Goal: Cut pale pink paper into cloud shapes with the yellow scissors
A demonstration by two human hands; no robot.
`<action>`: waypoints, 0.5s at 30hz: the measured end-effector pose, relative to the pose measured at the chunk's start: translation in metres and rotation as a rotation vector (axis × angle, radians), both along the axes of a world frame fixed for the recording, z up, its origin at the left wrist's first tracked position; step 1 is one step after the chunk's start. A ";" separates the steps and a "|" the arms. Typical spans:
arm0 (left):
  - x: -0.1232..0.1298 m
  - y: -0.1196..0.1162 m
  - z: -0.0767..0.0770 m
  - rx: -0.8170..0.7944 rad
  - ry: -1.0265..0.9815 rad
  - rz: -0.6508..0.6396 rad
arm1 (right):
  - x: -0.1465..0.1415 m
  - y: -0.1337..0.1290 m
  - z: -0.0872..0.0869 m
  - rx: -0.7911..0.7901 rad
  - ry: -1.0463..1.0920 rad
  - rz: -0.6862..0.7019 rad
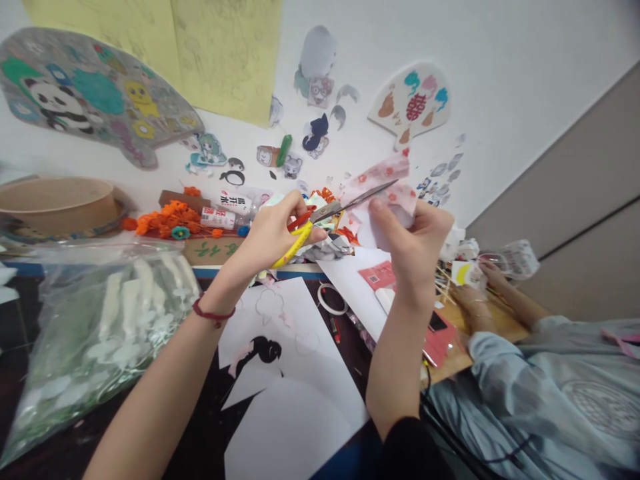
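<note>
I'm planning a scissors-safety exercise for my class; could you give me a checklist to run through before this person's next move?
1. Scissors held by the left hand: ok.
2. Pink patterned paper held by the right hand: ok.
3. Right thumb well away from the blades: not ok, seems close.
4. Paper between the blades: cannot tell.
5. Other person's hands apart from the scissors: ok.

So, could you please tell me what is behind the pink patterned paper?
Beyond the pink patterned paper, the white wall shows, with a fan-shaped cutout above. Whatever lies directly behind is covered by the paper and right hand.
</note>
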State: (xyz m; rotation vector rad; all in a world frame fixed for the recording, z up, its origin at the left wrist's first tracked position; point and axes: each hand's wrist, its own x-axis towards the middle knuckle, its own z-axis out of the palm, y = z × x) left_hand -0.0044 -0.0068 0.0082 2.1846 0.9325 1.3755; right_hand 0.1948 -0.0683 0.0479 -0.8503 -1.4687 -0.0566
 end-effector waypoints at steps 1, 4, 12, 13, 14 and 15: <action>0.000 0.000 0.000 -0.005 0.000 -0.011 | 0.000 0.000 0.000 -0.008 -0.005 0.008; 0.000 -0.001 -0.002 -0.021 0.016 -0.020 | 0.000 -0.001 0.000 -0.030 -0.015 0.020; -0.001 0.001 -0.002 -0.026 0.052 0.007 | 0.002 -0.004 0.000 -0.052 -0.032 0.040; -0.001 0.001 -0.002 -0.022 0.040 -0.006 | 0.002 -0.004 0.000 -0.058 -0.033 0.037; -0.001 0.001 -0.001 -0.017 0.031 -0.019 | 0.002 -0.005 0.001 -0.062 -0.035 0.033; -0.001 0.001 0.000 -0.012 0.026 -0.027 | 0.002 -0.005 0.001 -0.065 -0.038 0.029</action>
